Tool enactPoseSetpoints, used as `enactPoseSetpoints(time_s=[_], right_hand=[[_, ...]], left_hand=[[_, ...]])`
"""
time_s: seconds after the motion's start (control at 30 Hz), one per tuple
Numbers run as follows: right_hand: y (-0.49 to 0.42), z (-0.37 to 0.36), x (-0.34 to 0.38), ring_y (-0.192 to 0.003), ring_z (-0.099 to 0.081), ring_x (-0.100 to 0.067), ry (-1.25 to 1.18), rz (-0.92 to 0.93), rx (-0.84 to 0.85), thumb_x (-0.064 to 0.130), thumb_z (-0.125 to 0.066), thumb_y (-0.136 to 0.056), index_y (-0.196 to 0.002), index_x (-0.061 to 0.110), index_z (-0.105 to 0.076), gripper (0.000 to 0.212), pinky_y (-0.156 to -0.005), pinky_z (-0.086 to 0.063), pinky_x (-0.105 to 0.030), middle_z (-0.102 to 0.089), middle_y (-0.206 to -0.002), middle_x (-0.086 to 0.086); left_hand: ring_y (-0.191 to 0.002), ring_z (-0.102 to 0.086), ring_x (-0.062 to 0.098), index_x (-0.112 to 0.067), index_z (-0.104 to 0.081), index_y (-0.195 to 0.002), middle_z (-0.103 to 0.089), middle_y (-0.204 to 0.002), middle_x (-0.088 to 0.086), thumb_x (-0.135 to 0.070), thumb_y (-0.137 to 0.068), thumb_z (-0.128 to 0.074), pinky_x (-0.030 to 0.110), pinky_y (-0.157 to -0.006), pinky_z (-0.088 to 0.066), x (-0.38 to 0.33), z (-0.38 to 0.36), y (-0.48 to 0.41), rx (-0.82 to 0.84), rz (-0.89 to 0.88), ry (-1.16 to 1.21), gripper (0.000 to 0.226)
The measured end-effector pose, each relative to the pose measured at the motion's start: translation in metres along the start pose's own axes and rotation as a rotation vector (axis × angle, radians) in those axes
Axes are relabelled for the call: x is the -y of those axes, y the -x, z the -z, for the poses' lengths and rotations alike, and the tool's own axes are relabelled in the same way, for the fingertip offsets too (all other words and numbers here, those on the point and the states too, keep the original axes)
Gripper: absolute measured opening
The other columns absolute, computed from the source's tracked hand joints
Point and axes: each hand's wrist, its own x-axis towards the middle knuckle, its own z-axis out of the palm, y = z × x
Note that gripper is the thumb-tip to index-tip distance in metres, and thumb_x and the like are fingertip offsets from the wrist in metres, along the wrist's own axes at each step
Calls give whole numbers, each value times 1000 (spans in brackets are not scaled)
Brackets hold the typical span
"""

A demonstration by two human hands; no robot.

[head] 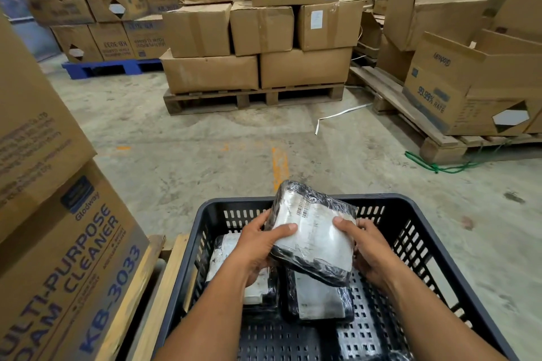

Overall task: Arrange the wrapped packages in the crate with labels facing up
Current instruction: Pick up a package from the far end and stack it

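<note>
Gripping a wrapped package, both hands over crate, concrete warehouse floor.

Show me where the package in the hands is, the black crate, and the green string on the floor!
Held package (315, 231): head view, on its white label.
Black crate (416, 211): head view, on the far right rim.
Green string (434, 166): head view, on its knotted middle, on the floor.
</note>
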Motion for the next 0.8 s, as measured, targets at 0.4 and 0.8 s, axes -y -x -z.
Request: enactPoseSetpoints(time_s=[0.4, 0.8], right_hand=[[1, -1, 33, -97, -77, -40, 200, 64, 359, 31, -101, -53, -118, 29, -70, 71, -77, -63, -46, -79, -108, -18], [-4, 31, -43, -82, -78, -43, 41, -54, -62, 13, -81, -83, -121, 25, -61, 45, -70, -64, -59, -81, -92, -19]], left_hand=[[-104, -76, 31, -20, -73, -126, -79, -117, 12, -20, -73, -92, 41, -87, -62, -9, 14, -8, 150, 38, -80, 56], [-155, -22, 24, -31, -41, -154, -38, -164, -1, -50, -97, -58, 46, -125, -23, 42, 25, -4, -429, -297, -1100, 62]])
